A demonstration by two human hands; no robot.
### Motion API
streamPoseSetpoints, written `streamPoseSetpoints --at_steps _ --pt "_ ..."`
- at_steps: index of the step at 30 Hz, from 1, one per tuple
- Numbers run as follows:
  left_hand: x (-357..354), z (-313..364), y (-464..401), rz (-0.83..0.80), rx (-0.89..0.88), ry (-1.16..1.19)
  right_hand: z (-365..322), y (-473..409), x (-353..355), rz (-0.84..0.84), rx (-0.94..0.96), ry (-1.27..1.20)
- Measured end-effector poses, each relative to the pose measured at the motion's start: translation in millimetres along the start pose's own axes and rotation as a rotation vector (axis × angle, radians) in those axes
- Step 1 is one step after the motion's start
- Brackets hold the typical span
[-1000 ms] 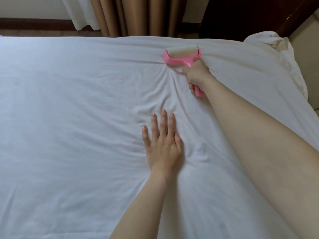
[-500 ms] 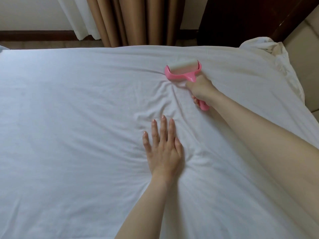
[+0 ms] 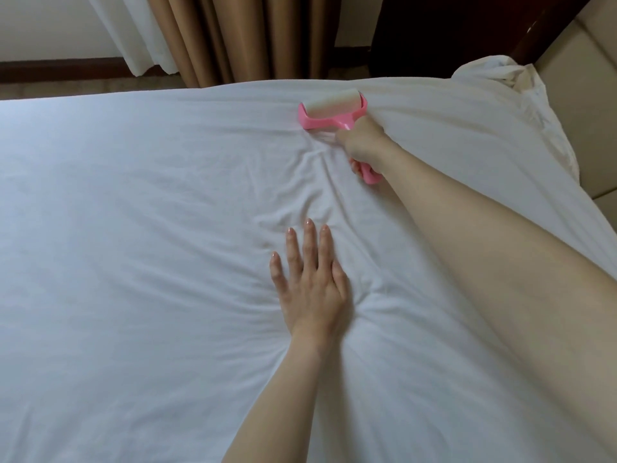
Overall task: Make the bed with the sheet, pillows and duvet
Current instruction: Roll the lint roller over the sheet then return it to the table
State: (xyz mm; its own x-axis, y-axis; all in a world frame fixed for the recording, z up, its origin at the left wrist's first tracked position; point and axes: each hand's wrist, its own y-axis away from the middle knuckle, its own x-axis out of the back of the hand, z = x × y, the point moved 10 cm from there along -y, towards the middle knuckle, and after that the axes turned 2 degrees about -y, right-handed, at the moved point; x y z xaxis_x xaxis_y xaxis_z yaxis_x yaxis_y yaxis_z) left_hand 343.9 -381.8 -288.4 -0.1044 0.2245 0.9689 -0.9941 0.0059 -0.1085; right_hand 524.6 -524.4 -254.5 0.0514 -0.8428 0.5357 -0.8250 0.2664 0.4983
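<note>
Brown curtains (image 3: 233,38) hang behind a bed covered edge to edge by the white sheet (image 3: 133,262). The left hand (image 3: 309,279) lies flat and released, palm down, pinning the sheet beneath it. Beyond its fingertips, well apart, the right hand (image 3: 364,145) is clenched around the handle of a pink lint roller (image 3: 330,111), whose drum rests on the sheet ahead of the knuckles. Creases gather in the sheet between the two hands. If the roller is dragged while the pinning palm slips, the fabric would likely bunch further and the sticky drum could lift the sheet.
</note>
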Motion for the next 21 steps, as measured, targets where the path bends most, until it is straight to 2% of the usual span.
streamPoseSetpoints --at_steps 4,8,12,21 --pt "0.2 -0.3 -0.4 -0.021 0.005 0.003 20.5 27.2 6.0 0.014 0.021 -0.026" --pt "3.7 -0.2 -1.1 -0.080 0.005 -0.014 36.3 61.6 10.1 0.043 0.088 0.058" --pt "10.7 0.6 8.9 -0.155 -0.047 -0.030 70.8 105.9 16.4 0.035 0.077 0.118" --pt "34.7 -20.9 127.9 -0.225 -0.017 -0.029 173.3 228.0 29.8 0.042 -0.016 0.163"
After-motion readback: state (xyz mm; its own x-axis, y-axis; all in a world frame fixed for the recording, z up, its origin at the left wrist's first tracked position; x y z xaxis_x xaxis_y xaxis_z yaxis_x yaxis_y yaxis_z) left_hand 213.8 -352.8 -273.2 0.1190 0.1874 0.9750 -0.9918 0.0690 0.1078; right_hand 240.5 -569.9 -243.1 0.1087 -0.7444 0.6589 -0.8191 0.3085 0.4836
